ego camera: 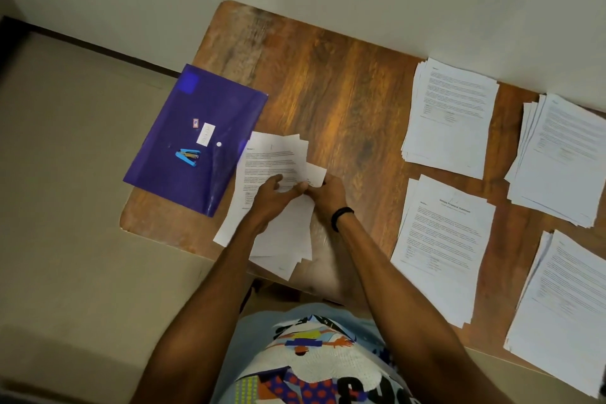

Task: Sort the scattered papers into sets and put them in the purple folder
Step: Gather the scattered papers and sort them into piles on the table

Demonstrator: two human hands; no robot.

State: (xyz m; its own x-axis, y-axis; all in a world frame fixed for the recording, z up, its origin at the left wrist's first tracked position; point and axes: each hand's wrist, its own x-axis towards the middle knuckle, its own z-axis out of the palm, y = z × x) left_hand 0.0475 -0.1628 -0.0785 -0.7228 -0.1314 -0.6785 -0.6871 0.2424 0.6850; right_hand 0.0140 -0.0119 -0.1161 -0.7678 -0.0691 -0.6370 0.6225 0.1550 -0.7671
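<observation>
A loose pile of printed papers [272, 154] lies at the table's left near edge, its sheets fanned and uneven. My left hand [275, 198] lies flat on the pile, fingers spread, thumb meeting the right hand. My right hand [328, 190], with a black wristband, pinches the right edge of one sheet [314, 172] that sticks out of the pile. The purple folder [193, 138] lies shut to the left of the pile, overhanging the table's left edge. Four sorted stacks lie on the right: far middle [451, 115], near middle [442, 246], far right [564, 154] and near right [564, 311].
On the folder sit a blue stapler [187, 157], a small staple box [195, 123] and a white label [205, 134]. The wooden table [344, 92] stands against a pale wall. Bare wood shows between the pile and the stacks. Floor lies to the left.
</observation>
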